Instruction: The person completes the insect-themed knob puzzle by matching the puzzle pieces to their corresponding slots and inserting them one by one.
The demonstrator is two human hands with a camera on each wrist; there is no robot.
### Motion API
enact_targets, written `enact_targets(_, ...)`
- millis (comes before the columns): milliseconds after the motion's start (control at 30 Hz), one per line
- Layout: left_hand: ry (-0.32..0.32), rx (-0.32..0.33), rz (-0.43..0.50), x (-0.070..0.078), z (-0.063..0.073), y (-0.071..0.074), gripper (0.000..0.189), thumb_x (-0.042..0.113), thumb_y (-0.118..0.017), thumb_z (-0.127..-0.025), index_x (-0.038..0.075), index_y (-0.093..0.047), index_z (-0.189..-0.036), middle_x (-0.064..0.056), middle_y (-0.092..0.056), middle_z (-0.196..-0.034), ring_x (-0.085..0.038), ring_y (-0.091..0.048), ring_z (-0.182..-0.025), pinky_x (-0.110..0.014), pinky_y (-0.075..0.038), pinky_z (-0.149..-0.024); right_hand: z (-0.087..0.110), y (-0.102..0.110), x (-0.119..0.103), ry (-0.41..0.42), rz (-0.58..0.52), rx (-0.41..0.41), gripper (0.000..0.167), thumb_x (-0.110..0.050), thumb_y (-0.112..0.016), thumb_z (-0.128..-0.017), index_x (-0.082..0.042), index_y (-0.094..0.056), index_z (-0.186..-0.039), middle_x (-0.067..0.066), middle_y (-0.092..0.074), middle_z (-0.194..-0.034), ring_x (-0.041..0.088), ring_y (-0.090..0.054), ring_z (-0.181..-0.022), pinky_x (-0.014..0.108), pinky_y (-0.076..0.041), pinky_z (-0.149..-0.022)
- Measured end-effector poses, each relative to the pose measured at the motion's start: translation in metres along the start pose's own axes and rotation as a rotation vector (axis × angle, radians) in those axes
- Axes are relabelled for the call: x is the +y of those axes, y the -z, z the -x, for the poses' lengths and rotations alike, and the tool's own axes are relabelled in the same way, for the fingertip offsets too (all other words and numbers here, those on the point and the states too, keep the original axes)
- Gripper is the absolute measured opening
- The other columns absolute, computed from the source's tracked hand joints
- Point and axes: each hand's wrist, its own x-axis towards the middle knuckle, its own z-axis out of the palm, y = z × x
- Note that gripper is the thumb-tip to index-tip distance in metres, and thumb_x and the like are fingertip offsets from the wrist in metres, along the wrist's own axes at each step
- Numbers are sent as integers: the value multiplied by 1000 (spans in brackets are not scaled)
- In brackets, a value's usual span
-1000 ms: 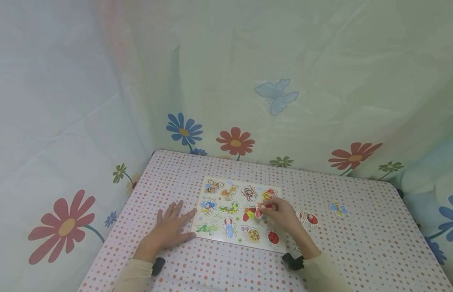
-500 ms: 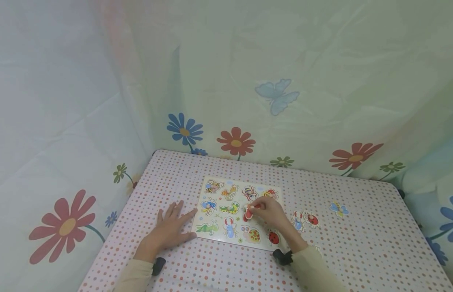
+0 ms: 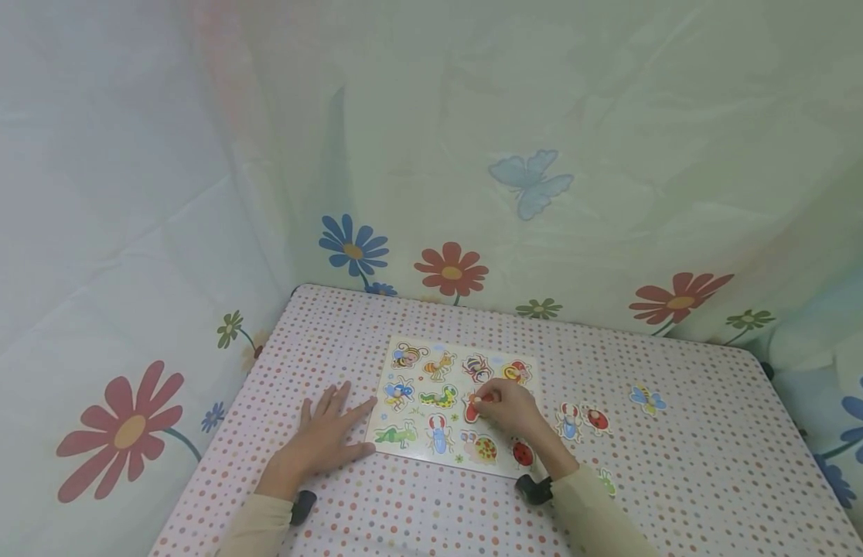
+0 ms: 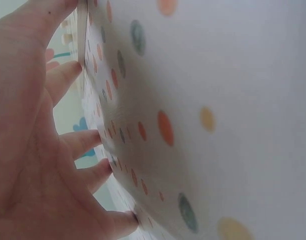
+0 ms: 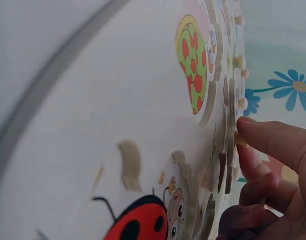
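Note:
A wooden insect peg puzzle board (image 3: pixel 414 416) lies on the dotted table. My right hand (image 3: pixel 518 414) pinches the knob of a red butterfly puzzle piece (image 3: pixel 471 411) over the board's right half, largely covering it. In the right wrist view, thumb and finger meet at the pale knob (image 5: pixel 240 141); whether the piece lies flush is unclear. My left hand (image 3: pixel 323 441) rests on the table with fingers spread, two of its fingertips at the board's left edge. The ladybug recess (image 5: pixel 143 220) and snail recess (image 5: pixel 192 65) hold no pieces.
Right of the board lie a loose stag beetle piece (image 3: pixel 569 422), a ladybug piece (image 3: pixel 598 419) and a blue-winged insect piece (image 3: pixel 647 400). A green piece (image 3: pixel 606 481) is partly behind the right sleeve. A flowered curtain (image 3: pixel 417 155) stands behind the table.
My right hand has moved left with the red butterfly piece, from beside the butterfly picture to over it. The left hand has stayed in place.

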Motion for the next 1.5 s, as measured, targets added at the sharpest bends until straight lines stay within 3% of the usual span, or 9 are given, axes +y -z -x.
enact_targets(267,26,-5,-13,1,-2,-2,77,61,-65,-88,35,-38,-155,-15,-9,-166,-42,-5,-150,-72,0,-112,1,-1,1,23,-5,-1,6,-17,-75,-89,-12,-72,-90,3,-48,-65,16,-42,-55,28,-36,-46)
enact_targets(933,32,-14,-21,1,-2,-2,77,62,-65,-88,35,-39,-155,-15,-9,-166,-42,-5,-150,-72,0,-112,2,-2,1,29,17,2,9,-19,-77,-89,-13,-72,-93,3,-49,-68,16,-44,-54,28,-36,-45)
enact_targets(1133,37,-16,-23,1,-1,-2,77,63,-64,-88,35,-38,-155,-15,-9,-166,-42,-5,-150,-72,0,-112,9,11,-6,47,14,28,14,-21,-77,-89,-12,-72,-98,2,-52,-73,16,-46,-54,28,-40,-46)
enact_targets(1333,36,-13,-21,2,-1,-1,76,62,-65,-88,35,-38,-155,-15,-10,-166,-42,-5,-150,-72,0,-112,20,29,-14,118,9,68,23,-20,-77,-90,-5,-72,-106,3,-48,-68,12,-34,-49,26,-33,-44)
enact_targets(1500,36,-12,-28,2,-1,-1,77,62,-64,-88,35,-38,-155,-15,-10,-166,-42,-5,-150,-72,0,-112,32,42,-18,125,25,118,20,-19,-75,-91,-6,-72,-107,2,-48,-72,14,-36,-55,27,-33,-47)
